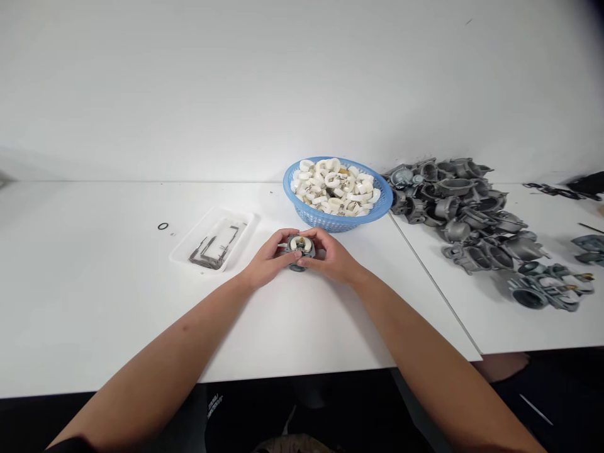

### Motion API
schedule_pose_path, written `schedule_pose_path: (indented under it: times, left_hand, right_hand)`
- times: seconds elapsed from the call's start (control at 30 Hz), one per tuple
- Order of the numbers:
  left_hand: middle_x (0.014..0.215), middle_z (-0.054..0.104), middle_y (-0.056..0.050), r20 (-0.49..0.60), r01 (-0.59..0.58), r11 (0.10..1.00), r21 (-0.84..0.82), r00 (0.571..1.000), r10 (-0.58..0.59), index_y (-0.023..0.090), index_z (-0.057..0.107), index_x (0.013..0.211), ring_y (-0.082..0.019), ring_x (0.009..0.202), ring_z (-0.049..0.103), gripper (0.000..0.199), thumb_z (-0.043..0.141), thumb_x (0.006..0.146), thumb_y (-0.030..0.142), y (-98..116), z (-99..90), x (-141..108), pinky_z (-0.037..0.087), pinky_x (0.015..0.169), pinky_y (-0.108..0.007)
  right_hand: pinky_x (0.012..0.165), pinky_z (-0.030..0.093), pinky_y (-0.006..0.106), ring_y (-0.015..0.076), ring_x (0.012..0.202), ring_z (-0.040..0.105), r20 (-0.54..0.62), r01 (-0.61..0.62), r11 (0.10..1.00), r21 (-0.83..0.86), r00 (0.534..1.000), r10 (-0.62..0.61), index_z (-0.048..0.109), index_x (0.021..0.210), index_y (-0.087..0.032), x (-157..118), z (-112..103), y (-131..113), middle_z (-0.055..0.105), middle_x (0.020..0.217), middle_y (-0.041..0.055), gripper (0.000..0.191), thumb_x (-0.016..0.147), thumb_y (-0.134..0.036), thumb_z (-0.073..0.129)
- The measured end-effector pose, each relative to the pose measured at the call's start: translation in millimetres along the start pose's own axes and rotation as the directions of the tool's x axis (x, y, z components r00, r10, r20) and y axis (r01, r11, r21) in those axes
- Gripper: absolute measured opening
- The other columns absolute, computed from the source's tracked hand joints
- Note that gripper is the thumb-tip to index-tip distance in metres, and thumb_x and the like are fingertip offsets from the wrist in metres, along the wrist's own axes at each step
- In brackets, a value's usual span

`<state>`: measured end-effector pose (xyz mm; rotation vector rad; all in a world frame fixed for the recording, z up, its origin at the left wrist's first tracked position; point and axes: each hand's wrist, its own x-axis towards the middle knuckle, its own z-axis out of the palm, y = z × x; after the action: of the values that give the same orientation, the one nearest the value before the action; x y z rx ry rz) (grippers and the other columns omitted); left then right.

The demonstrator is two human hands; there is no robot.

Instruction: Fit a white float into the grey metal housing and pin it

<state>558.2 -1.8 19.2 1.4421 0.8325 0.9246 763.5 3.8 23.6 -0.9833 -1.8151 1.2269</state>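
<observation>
A grey metal carburetor body (297, 267) is held between my two hands at the middle of the table, low over its surface. A white carburetor float (295, 243) sits in its upward-facing side, with a brass-coloured part in the middle. From the left, my left hand (268, 259) is closed round the body, its thumb at the float's near edge. My right hand (333, 257) grips the opposite side, and its thumb meets the left thumb at the front. Fingertips hide parts of the body's rim.
Behind my hands stands a blue basket (321, 220) heaped with white floats. A white tray (177, 255) with thin dark pins lies left, near a black O-ring (163, 226). Many grey carburetor bodies (465, 220) are piled at right; several with floats (550, 286) lie nearer. A table seam (436, 286) runs between.
</observation>
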Motion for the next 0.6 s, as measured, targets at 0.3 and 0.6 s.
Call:
schedule_pose_path:
  times: [0.3, 0.6]
  left_hand:
    - [0.120, 0.063, -0.008, -0.005, 0.049, 0.998, 0.035, 0.999, -0.049, 0.022, 0.054, 0.124, -0.023, 0.106, 0.062, 0.045, 0.068, 0.085, 0.038, 10.7, 5.2, -2.3, 0.052, 0.093, -0.040]
    - [0.121, 0.058, -0.008, 0.081, 0.073, 0.986, -0.148, 0.995, -0.062, 0.023, 0.053, 0.122, -0.021, 0.101, 0.061, 0.042, 0.071, 0.086, 0.034, 6.8, 2.1, -2.7, 0.053, 0.087, -0.038]
  right_hand:
    - [0.094, 0.050, 0.039, 0.0249, 0.114, 0.058, -0.042, -0.092, 0.996, -0.004, 0.995, 0.092, 0.042, 0.140, -0.026, -3.2, 0.8, 5.3, 0.054, 0.132, 0.0107, 0.083, 0.072, -0.055, 0.080]
    - [0.095, 0.046, 0.037, 0.0211, 0.108, 0.060, -0.207, -0.040, 0.991, -0.124, 0.978, 0.014, 0.059, 0.122, -0.022, -6.0, -1.6, -9.6, 0.064, 0.112, 0.0061, 0.057, 0.077, -0.056, 0.075]
